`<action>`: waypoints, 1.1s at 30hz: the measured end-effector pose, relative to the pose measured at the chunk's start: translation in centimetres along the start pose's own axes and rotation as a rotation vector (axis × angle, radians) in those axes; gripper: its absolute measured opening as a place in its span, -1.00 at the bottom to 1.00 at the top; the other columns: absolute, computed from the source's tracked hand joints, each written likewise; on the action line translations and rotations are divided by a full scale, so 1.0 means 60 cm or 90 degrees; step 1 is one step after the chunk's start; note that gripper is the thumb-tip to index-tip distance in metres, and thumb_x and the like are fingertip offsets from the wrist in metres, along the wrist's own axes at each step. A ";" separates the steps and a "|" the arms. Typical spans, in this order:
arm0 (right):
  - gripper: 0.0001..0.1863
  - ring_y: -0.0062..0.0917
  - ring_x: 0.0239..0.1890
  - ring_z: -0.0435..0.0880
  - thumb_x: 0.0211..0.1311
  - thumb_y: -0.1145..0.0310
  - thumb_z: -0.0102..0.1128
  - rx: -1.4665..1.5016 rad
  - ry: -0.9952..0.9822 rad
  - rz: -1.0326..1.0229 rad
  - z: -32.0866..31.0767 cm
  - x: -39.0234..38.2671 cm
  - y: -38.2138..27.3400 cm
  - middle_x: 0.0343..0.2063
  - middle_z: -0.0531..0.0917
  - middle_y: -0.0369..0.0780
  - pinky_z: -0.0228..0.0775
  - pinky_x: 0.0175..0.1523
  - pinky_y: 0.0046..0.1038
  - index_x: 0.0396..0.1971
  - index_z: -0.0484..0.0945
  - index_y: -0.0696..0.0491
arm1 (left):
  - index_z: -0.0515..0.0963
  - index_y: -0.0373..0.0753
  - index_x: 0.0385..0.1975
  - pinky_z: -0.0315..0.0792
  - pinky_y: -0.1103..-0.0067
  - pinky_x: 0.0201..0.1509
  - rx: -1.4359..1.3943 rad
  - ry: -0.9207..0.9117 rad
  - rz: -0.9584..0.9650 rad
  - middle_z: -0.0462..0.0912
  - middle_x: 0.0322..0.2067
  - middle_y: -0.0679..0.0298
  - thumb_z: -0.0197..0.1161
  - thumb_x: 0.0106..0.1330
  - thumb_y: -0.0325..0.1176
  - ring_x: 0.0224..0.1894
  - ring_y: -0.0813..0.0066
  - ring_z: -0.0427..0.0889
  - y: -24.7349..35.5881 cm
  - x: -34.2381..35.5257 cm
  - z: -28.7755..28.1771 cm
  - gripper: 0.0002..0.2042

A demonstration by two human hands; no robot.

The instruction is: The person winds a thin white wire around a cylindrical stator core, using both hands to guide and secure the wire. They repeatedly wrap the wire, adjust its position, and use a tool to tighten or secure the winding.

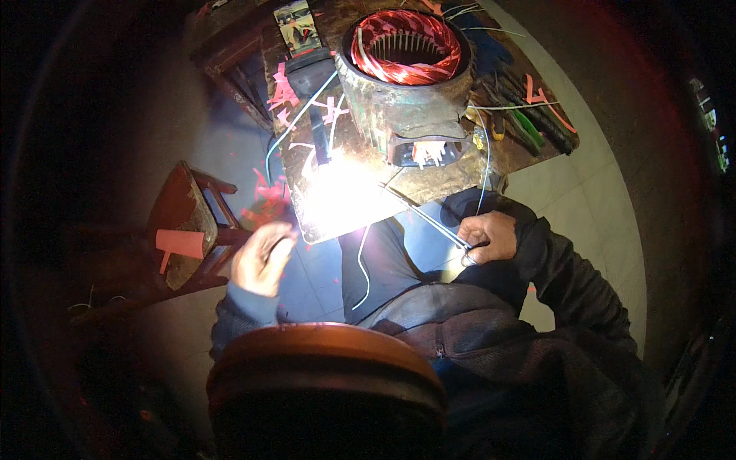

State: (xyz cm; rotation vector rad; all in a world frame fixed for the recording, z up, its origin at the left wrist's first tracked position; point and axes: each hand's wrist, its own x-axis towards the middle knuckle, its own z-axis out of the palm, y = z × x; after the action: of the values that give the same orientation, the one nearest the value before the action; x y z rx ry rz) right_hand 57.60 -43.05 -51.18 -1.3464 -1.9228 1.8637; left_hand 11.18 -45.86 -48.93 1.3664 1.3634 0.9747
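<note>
My left hand (263, 259) is curled beside the bench's front left corner, its fingers closed; I cannot make out what, if anything, is in them. My right hand (487, 239) grips long thin metal rods with a loop (433, 224), apparently one tool, reaching to the bench edge. A glaring light washes out the front of the worn bench (479, 172). On the bench stands a weathered motor housing (368, 107) with copper windings (372, 69) inside and a terminal box (402, 153) on its front. Pale wires hang near both hands.
A phone (303, 38) stands on a dark holder at the back left. Tools with green and yellow handles (529, 130) lie at the right. Pink paper scraps (284, 92) are scattered about. A wooden stool (172, 207) with a pink sheet stands at the left. My legs are under the bench edge.
</note>
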 end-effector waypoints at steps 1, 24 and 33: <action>-0.52 -0.60 -0.43 0.52 0.06 0.16 0.58 -0.005 0.010 -0.008 0.006 0.001 0.001 -0.53 0.52 -0.37 0.39 -0.25 -0.47 -0.15 0.65 0.18 | 0.55 -0.43 0.09 0.57 0.55 0.13 -0.041 -0.011 0.044 0.76 -0.08 0.16 0.24 0.50 -0.51 -0.01 0.44 0.72 0.009 0.027 0.041 -0.76; -0.61 -0.40 -0.51 0.69 0.29 0.24 0.41 -0.004 0.162 -0.007 0.101 0.052 -0.004 -0.48 0.70 -0.20 0.53 -0.35 -0.33 -0.09 0.51 0.18 | 0.54 -0.28 0.08 0.36 0.62 -0.67 -0.128 -0.115 -0.050 0.68 -0.57 0.13 0.07 0.60 -0.34 -0.66 0.43 0.63 -0.044 0.112 0.209 -0.78; -0.64 -0.04 -0.19 0.79 0.26 0.34 0.35 -0.232 0.388 -0.143 0.072 0.200 -0.069 -0.25 0.78 0.03 0.63 -0.02 -0.13 -0.01 0.65 0.19 | 0.43 -0.40 -0.02 0.69 0.39 -0.14 -0.302 -0.067 0.122 0.77 -0.18 -0.17 -0.03 0.62 -0.33 -0.20 0.09 0.81 0.097 0.098 0.090 -0.77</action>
State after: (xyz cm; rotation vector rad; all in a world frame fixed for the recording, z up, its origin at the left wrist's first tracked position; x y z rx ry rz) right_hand 45.77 -37.53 -54.14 -1.4864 -2.0026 0.8793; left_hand 18.20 -40.10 -45.06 1.1749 0.8581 1.2417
